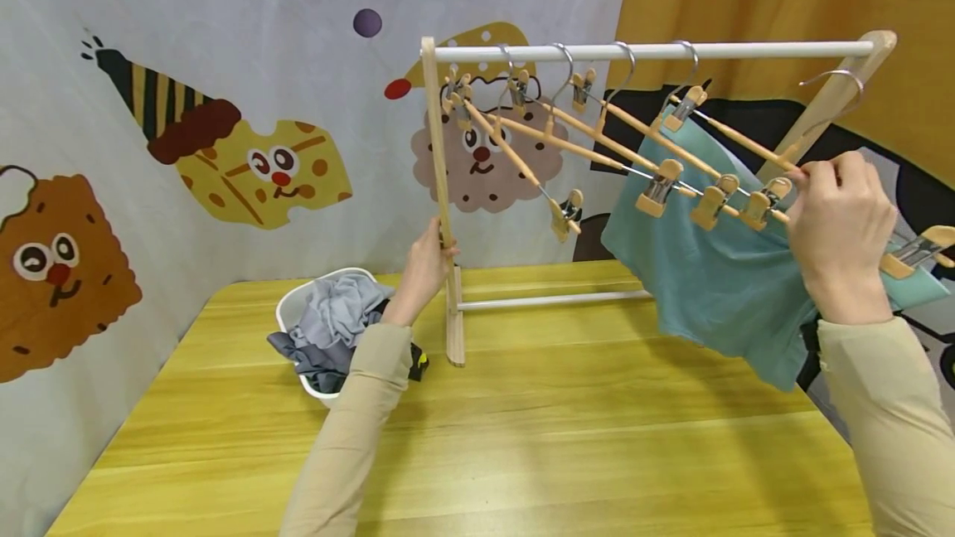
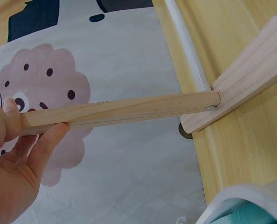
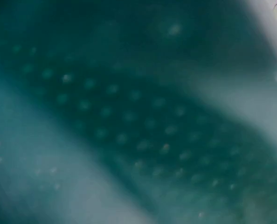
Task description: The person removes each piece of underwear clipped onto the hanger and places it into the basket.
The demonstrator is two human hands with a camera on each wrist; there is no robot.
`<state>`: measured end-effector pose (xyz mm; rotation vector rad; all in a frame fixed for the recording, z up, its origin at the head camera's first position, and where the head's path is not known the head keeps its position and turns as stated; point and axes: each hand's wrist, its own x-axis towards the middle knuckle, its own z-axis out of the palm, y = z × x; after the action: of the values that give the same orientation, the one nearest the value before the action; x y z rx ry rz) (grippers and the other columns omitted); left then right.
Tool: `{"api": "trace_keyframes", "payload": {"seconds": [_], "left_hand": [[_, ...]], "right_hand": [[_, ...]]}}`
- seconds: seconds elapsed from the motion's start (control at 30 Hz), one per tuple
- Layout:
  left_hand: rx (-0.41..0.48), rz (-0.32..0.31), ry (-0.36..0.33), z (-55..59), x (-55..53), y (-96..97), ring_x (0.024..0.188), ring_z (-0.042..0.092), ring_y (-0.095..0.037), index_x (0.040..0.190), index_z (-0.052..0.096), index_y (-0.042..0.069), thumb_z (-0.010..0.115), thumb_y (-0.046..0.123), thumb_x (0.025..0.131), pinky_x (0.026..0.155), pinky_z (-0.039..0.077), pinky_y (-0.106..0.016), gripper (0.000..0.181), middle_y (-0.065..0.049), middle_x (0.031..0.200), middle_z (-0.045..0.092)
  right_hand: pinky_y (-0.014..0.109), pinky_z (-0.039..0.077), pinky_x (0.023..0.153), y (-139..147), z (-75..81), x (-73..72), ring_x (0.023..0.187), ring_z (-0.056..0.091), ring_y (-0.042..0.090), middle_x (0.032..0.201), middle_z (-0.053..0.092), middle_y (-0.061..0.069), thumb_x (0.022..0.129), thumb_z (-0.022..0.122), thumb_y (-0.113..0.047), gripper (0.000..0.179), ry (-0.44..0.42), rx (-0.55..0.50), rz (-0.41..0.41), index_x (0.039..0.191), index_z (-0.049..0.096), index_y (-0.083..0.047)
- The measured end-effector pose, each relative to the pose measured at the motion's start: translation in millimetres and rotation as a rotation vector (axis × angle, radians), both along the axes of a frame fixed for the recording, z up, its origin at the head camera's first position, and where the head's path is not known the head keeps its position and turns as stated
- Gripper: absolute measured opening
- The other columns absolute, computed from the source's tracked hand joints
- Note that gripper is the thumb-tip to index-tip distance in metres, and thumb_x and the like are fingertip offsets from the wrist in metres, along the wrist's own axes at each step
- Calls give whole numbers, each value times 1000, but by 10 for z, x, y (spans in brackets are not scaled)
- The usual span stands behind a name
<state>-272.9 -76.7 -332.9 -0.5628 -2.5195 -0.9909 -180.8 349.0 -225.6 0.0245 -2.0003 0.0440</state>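
My left hand (image 1: 424, 273) grips the left wooden post (image 1: 437, 156) of a small clothes rack. In the left wrist view, thumb and fingers wrap that post above its angled wooden foot (image 2: 255, 70). At the right, my right hand (image 1: 843, 230) holds a clip hanger (image 1: 746, 142) by the middle of its bar. A teal cloth garment (image 1: 716, 263) hangs from this hanger's clips, slanting downward. The hanger's metal hook shows below the white rail (image 1: 768, 50), near its right end. Blurred teal fabric (image 3: 129, 116) fills the right wrist view.
Several bare clip hangers (image 1: 597, 135) hang from the rail, their clips crowding left of my right hand. A white basket (image 1: 286, 309) of crumpled grey and dark clothes (image 1: 336, 313) stands left of the rack on the wooden table (image 1: 537, 429). A printed curtain (image 1: 298, 40) hangs behind.
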Motion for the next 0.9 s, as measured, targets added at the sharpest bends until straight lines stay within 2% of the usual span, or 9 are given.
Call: {"api": "trace_keyframes", "payload": {"seconds": [0.07,0.2,0.33,0.4,0.5,0.6,0.73,0.8,0.9], "left_hand": [[3,1,-11,4,-2,4,105,65,-33,123,39,-1,53,1,95,79,57,-40,31,-23,104,60],[44,-7,-36,5,-4,7,107,65,-33,127,38,-3,54,2,94,81,57,-40,36,-24,104,61],[86,-8,-35,-2,10,13,104,65,-34,130,38,-4,56,4,94,79,58,-41,41,-24,105,62],[106,10,-35,-3,27,30,104,64,-35,131,38,-4,56,5,94,80,57,-42,42,-24,107,61],[173,73,-19,-5,64,84,108,59,-36,135,36,-3,56,6,94,85,54,-44,46,-24,113,57],[257,164,56,1,126,162,112,51,-35,134,35,-3,56,8,94,92,48,-44,46,-22,118,50],[303,255,234,13,218,272,106,45,-32,125,41,-3,55,7,95,89,45,-41,34,-20,113,45],[287,263,310,16,264,322,100,43,-31,119,44,-3,54,6,95,84,44,-39,27,-19,108,45],[239,226,383,20,322,394,94,45,-31,112,48,-3,53,5,95,80,43,-39,20,-19,103,49]], "right_hand": [[63,41,60,-17,-37,-1,80,50,49,90,50,30,97,43,-7,30,14,3,34,98,59,18],[63,40,58,-70,-113,-25,78,50,49,88,51,30,89,41,2,24,47,2,89,92,59,18],[61,42,56,-142,-171,-9,75,51,47,85,51,28,90,42,3,22,32,24,97,90,59,18],[60,43,54,-176,-199,14,72,51,46,83,50,28,88,43,5,19,14,39,104,87,58,17],[59,43,51,-225,-236,39,70,51,45,81,50,27,85,43,8,15,-12,61,115,86,56,15],[59,42,49,-271,-276,46,70,51,46,80,49,26,84,43,9,13,-20,68,138,85,55,12],[59,41,47,-341,-329,47,68,51,45,77,49,25,88,48,5,6,-16,83,156,89,54,7],[58,40,45,-379,-359,52,65,51,44,76,50,25,89,53,3,4,-22,103,164,90,55,6],[55,39,42,-444,-408,71,60,50,43,73,52,26,89,58,1,7,-55,130,180,91,57,7]]}}
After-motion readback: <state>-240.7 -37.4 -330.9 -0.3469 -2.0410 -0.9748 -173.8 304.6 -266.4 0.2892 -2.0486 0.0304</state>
